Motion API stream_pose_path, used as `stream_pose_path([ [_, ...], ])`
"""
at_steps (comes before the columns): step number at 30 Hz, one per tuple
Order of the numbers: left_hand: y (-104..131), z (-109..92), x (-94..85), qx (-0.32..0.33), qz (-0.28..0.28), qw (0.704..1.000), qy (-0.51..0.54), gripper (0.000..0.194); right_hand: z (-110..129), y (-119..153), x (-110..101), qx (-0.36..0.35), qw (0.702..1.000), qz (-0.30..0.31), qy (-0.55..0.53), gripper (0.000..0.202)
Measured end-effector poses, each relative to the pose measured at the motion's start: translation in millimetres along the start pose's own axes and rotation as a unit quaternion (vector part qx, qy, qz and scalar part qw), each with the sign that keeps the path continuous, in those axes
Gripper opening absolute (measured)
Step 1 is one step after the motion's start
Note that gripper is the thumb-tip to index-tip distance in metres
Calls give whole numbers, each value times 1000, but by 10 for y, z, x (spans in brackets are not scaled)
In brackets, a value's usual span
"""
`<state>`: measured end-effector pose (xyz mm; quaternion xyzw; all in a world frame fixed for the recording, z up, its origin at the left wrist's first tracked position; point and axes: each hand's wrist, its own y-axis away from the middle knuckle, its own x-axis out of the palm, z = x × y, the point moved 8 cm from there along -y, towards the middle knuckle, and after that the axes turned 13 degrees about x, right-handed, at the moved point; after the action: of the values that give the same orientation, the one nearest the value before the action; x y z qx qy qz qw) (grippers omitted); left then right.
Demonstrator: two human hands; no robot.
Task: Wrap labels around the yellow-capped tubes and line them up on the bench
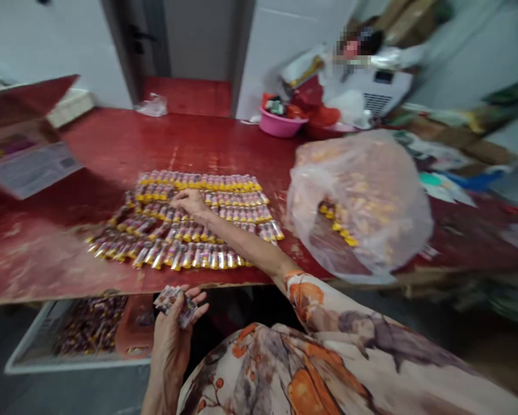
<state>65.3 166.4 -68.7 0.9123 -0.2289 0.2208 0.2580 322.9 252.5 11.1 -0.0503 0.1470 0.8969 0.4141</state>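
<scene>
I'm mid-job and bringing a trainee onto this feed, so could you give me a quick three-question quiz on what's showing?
1. True or false: the left hand is empty.
2. Which hand is over the rows of wrapped pieces?
3. Where does the big translucent bag rest?
A) in a pink basin
B) on the red table
C) on the floor

Key:
1. False; it holds small printed packets.
2. The right hand.
3. B
</scene>
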Motion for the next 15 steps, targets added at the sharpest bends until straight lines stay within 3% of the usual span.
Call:
stream_pose_path([
  [3,12,135,139,-20,23,999,-38,32,-178,470,-721,-25,998,-41,49,11],
  [7,169,333,411,-57,65,995,-55,26,-599,1157,-2125,-28,974,-185,130,17],
  [11,362,537,729,-96,104,988,-67,19,-1034,1614,-3482,24,892,-376,250,26],
  [15,505,769,931,-130,125,977,-117,17,-1271,1825,-4370,85,790,-491,357,38],
])
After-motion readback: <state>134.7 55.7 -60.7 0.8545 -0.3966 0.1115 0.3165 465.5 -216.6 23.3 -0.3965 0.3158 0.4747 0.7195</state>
